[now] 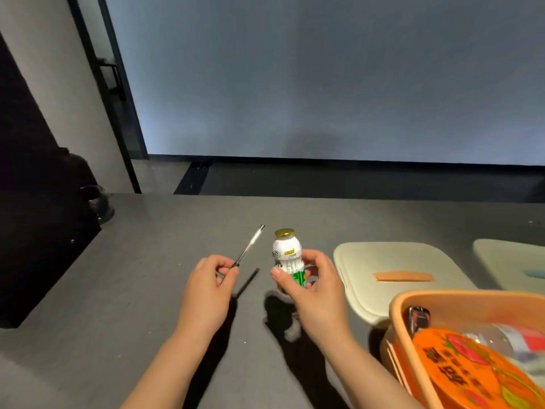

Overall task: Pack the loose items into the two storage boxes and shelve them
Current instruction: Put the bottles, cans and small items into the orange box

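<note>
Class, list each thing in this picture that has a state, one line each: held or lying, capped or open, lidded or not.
pen: held by left hand, off the floor
small bottle: upright, gold cap on, gripped by right hand
orange box: unlidded, partly filled
pale lid: lying flat, off any box

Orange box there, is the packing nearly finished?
Partly. The orange box already holds a noodle bowl and a clear bottle. The left hand holds a pen, the right hand a small drink bottle. Both lids lie off; shelving remains.
</note>
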{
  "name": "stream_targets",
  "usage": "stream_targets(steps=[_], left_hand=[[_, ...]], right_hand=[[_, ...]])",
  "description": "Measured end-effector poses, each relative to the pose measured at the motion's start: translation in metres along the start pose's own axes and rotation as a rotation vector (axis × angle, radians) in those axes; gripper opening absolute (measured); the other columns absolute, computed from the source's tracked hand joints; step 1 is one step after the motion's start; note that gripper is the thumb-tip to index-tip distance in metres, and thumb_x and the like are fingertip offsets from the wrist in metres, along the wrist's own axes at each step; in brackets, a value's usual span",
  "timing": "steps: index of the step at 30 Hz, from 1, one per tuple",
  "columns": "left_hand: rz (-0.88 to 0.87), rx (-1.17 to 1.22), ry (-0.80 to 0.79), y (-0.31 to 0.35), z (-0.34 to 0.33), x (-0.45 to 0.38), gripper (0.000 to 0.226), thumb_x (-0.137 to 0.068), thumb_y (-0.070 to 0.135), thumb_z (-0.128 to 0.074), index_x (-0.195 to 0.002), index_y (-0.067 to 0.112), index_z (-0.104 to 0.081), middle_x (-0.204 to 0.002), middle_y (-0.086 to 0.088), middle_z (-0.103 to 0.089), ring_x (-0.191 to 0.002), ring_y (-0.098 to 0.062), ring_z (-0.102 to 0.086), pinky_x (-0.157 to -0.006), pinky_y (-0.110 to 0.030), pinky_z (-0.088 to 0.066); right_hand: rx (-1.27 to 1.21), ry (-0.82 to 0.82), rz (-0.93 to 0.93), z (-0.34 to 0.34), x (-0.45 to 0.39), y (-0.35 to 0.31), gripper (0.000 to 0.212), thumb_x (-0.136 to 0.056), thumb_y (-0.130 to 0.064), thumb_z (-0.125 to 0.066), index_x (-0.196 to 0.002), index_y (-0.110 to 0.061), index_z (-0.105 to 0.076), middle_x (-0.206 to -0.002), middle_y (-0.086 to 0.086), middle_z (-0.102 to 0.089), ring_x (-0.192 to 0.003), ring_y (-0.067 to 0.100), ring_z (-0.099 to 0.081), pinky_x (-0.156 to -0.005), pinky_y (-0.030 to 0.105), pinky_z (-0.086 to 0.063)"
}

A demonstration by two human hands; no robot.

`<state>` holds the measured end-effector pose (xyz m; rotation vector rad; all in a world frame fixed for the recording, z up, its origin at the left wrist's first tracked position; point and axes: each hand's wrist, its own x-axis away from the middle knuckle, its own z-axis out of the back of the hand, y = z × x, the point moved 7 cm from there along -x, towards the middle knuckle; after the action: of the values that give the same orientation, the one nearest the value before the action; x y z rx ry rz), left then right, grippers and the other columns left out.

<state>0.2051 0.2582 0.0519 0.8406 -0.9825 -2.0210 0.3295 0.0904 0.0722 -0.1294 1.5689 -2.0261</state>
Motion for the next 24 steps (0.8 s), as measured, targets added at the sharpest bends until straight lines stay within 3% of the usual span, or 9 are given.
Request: stream_targets(steps=[8, 13, 16, 20, 24], left_hand=[[-0.253, 0.104, -0.119, 0.138, -0.061, 0.041, 0.004, -0.085, 0.03, -0.06, -0.083, 0.034, -0.059, -0.083, 0.008, -0.057, -0.07, -0.003, -0.05, -0.06, -0.023, -0.037], [-0.342, 0.119, -0.282, 0.19, -0.134, 0.085, 0.008, -0.085, 0.027, -0.062, -0.083, 0.035, -0.059, -0.082, 0.009, -0.057, -0.074, -0.001, -0.051, -0.06, -0.022, -0.037], [-0.333, 0.123, -0.333, 0.203, -0.171, 0.105, 0.009, -0.086, 0.023, -0.063, -0.083, 0.032, -0.06, -0.084, 0.008, -0.058, -0.072, -0.002, -0.052, -0.06, -0.023, -0.038], [-0.303, 0.106, -0.347, 0.209, -0.197, 0.118, 0.009, -0.086, 0.024, -0.062, -0.083, 0.032, -0.059, -0.083, 0.007, -0.057, -0.067, -0.006, -0.052, -0.058, -0.025, -0.037], [-0.274, 0.086, -0.32, 0.213, -0.204, 0.118, 0.009, -0.086, 0.024, -0.062, -0.082, 0.031, -0.06, -0.081, 0.004, -0.058, -0.064, -0.007, -0.051, -0.058, -0.027, -0.039]], right_hand=[[0.135, 0.192, 0.062, 0.156, 0.005, -0.036, 0.039, -0.058, -0.038, -0.087, -0.085, -0.035, -0.059, -0.085, -0.013, -0.058, -0.076, 0.002, -0.051, -0.061, 0.012, -0.039], [0.321, 0.249, -0.026, 0.269, 0.025, 0.001, 0.043, -0.057, -0.043, -0.086, -0.091, -0.03, -0.064, -0.085, -0.012, -0.061, -0.074, 0.004, -0.052, -0.061, 0.017, -0.038], [0.427, 0.267, -0.13, 0.329, 0.038, 0.034, 0.041, -0.055, -0.043, -0.087, -0.087, -0.035, -0.063, -0.083, -0.015, -0.062, -0.075, 0.003, -0.055, -0.061, 0.02, -0.04], [0.555, 0.19, -0.157, 0.365, 0.036, 0.06, 0.047, -0.051, -0.052, -0.087, -0.09, -0.04, -0.065, -0.085, -0.019, -0.061, -0.078, 0.0, -0.055, -0.063, 0.022, -0.041], [0.765, -0.065, -0.022, 0.341, 0.005, 0.061, 0.048, -0.055, -0.05, -0.082, -0.099, -0.037, -0.066, -0.091, -0.017, -0.058, -0.084, 0.004, -0.052, -0.068, 0.026, -0.041]])
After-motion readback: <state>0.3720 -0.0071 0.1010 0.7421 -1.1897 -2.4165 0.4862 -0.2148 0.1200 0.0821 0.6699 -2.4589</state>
